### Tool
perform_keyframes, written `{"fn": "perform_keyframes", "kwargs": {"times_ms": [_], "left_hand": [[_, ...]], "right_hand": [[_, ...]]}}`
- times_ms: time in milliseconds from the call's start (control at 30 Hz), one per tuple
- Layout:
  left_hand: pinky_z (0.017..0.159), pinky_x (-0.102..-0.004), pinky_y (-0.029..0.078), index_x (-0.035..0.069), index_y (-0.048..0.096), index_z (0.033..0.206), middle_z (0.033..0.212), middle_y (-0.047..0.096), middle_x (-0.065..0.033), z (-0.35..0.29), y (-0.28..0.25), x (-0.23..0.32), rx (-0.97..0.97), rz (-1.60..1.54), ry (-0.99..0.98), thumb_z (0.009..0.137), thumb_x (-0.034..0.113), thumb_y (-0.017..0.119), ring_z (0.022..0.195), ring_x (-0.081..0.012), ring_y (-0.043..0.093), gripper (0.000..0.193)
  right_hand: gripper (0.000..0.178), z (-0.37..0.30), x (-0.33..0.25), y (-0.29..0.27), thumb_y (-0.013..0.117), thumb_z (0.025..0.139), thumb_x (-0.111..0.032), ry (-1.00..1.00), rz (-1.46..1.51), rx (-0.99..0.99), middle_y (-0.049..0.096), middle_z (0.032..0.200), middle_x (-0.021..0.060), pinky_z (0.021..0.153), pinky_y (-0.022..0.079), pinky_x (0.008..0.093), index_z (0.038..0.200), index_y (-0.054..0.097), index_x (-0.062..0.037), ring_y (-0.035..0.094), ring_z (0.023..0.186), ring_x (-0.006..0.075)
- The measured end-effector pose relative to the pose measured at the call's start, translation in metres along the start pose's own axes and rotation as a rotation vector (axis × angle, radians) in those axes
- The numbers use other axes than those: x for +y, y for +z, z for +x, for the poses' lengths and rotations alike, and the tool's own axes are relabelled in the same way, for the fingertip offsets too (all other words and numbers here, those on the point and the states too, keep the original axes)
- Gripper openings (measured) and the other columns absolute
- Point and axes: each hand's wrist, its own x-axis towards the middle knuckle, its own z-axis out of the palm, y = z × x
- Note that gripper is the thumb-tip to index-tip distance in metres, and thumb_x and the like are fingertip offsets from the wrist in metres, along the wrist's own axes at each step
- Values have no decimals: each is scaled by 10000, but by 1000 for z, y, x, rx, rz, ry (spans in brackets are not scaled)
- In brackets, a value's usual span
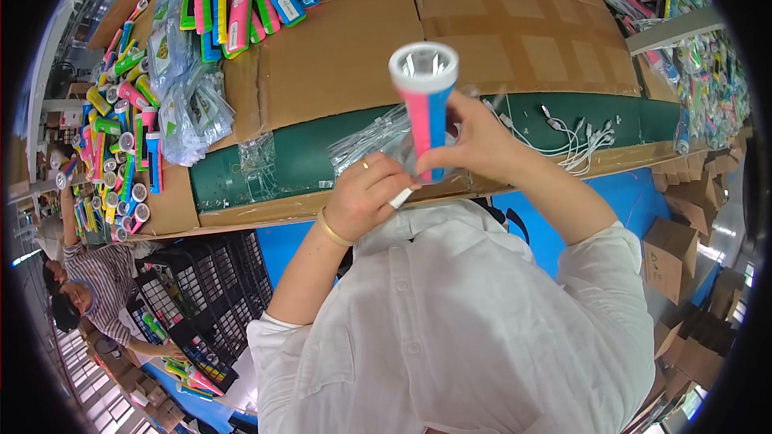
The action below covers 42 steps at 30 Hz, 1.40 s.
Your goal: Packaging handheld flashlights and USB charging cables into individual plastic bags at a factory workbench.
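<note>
A flashlight (420, 116) with a pink and blue body and a white head stands upright in front of me, its lens end up. My right hand (474, 133) is wrapped round its blue side. Close to its lower end, my left hand (371, 197) is closed, with a small white piece (400, 198) showing at its fingertips. Whether that piece is held or worn on a finger, I cannot tell. Clear plastic bags (362, 143) lie behind my left hand. White charging cables (575, 145) with plugs lie right of my right hand.
Cardboard (523, 40) covers the far bench. Colourful flashlights (241, 12) lie at the back left, with more (112, 137) further left beside clear bags (189, 104). Packed goods (712, 88) fill the right side. Below left are a black crate (213, 281) and another person (100, 289).
</note>
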Motion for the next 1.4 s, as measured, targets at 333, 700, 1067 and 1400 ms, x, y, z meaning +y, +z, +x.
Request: {"fn": "perform_keyframes", "kwargs": {"times_ms": [333,700,1067,1400], "left_hand": [[682,-325,521,61,734,882,864,672,-82,-22,7,-5,70,-84,-271,768,27,776,763,-238,651,127],[689,-333,506,44,717,866,852,641,-88,-28,-7,-11,106,-129,-305,757,12,772,770,-252,614,127],[699,-374,514,45,680,859,887,611,-101,-21,20,-20,-62,-34,-212,771,22,761,803,-294,602,121],[866,-409,531,43,675,885,1204,655,-151,-25,9,-21,-58,1,-265,770,73,798,1023,-346,638,171]], "right_hand": [[637,1,36,-6,840,805,-378,134,-68,-359,666,977,112,729,502,356,1286,570,-60,611,794,215],[450,-12,3,-21,759,834,-185,-160,-803,-359,676,1106,150,749,546,445,1234,588,-69,688,933,350],[315,-32,32,-5,724,834,-108,-277,-829,-178,658,1112,102,814,574,392,1143,665,-85,686,978,307],[62,-115,88,-110,708,829,-146,407,-1201,168,667,982,81,773,548,446,874,712,-104,678,904,322]]}}
